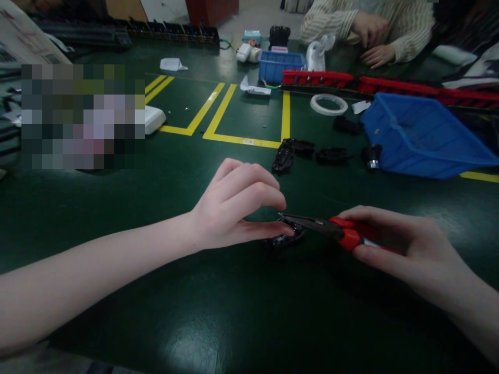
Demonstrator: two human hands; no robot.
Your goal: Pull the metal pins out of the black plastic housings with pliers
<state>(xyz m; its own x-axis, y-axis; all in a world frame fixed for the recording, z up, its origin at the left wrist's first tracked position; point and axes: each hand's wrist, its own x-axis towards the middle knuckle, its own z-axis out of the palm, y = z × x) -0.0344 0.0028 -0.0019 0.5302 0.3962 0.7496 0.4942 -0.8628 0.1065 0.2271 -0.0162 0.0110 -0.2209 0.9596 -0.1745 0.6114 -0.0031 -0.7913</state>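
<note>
Red-handled needle-nose pliers (345,234) are gripped in my right hand (413,249), and their dark jaws point left. The jaw tips reach over a small black plastic part (286,239) on the green table. My left hand (241,202) is over the left side of that part. Its thumb lies across the part's top, while the curled fingers stay above with a gap between them and the thumb. The plier tips sit near this gap. Whether they pinch anything small cannot be made out. The thumb and jaws partly cover the black part.
Several black parts (333,155) lie beyond my hands, beside a tilted blue bin (424,135). Farther back are a tape roll (329,104), red strips (317,78) and a smaller blue basket (281,67). Another person's hands (376,54) rest across the table.
</note>
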